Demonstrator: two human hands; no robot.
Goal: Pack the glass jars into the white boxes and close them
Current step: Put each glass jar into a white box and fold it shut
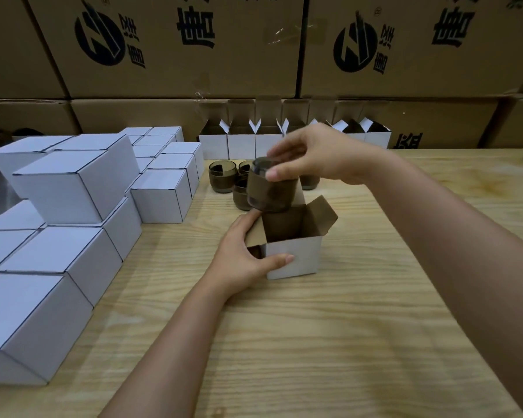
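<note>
An open white box [293,257] with brown flaps stands in the middle of the wooden table. My left hand [242,254] grips its left corner, thumb across the front face. My right hand [311,152] pinches the rim of a dark glass jar [272,188] wrapped in a brown sleeve. The jar hangs tilted just above the box's opening. Several more jars [222,176] stand on the table behind it, partly hidden by the held jar.
Closed white boxes [73,182] are stacked along the left side. A row of open white boxes [242,140] lines the back edge. Large brown cartons [175,46] form a wall behind. Bare table [314,342] lies in front.
</note>
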